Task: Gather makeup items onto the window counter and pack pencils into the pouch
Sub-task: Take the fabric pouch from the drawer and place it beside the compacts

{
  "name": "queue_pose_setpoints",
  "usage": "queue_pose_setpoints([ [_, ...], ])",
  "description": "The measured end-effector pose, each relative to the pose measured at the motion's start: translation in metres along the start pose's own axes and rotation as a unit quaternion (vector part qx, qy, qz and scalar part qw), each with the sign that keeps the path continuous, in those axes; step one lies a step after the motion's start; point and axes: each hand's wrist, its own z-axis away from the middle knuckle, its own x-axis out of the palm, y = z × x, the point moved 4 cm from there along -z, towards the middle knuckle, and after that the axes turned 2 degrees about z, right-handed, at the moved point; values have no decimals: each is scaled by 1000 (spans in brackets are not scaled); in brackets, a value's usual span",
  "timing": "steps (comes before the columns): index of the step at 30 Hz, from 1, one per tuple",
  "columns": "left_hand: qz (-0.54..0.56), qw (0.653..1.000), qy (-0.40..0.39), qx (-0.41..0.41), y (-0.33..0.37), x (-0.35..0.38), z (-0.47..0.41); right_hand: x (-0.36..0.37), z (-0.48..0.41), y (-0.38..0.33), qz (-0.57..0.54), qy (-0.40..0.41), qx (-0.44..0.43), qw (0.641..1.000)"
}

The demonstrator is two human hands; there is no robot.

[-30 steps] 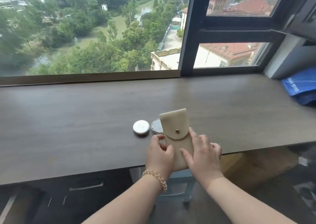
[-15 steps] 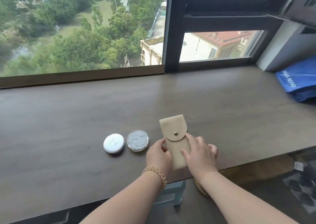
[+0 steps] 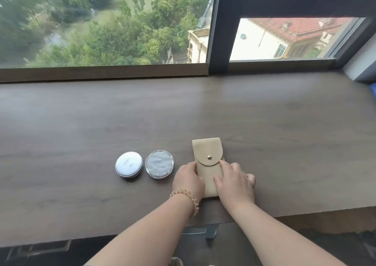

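Observation:
A beige pouch (image 3: 207, 154) with a snapped round flap lies on the dark wood window counter (image 3: 284, 133), near its front edge. My left hand (image 3: 188, 179) grips the pouch's left edge, thumb on top. My right hand (image 3: 236, 182) rests flat over the pouch's lower right part, its fingers fairly straight and the index finger reaching toward the flap. Left of the pouch sit two round compacts side by side: a white one (image 3: 129, 164) and a silvery clear-topped one (image 3: 159, 164). No pencil shows.
The window and its dark frame (image 3: 221, 32) run along the back of the counter. A sliver of a blue bag (image 3: 373, 89) shows at the far right edge. Below the counter's front edge are dark drawers and a stool.
The pouch has come from over the front edge onto the counter beside the compacts, both hands still on it. The view has tilted down and shifted right.

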Motion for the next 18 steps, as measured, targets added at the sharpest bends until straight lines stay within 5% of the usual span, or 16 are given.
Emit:
queue_pose_setpoints([
  [7,41,998,29,-42,10,-9,27,-19,6,-2,-5,16,-40,999],
  [12,64,991,118,-1,3,-49,74,-35,34,-43,-82,97,-179,976],
  [18,-60,970,230,43,-35,-128,134,-46,88,-127,-125,13,-331,935],
])
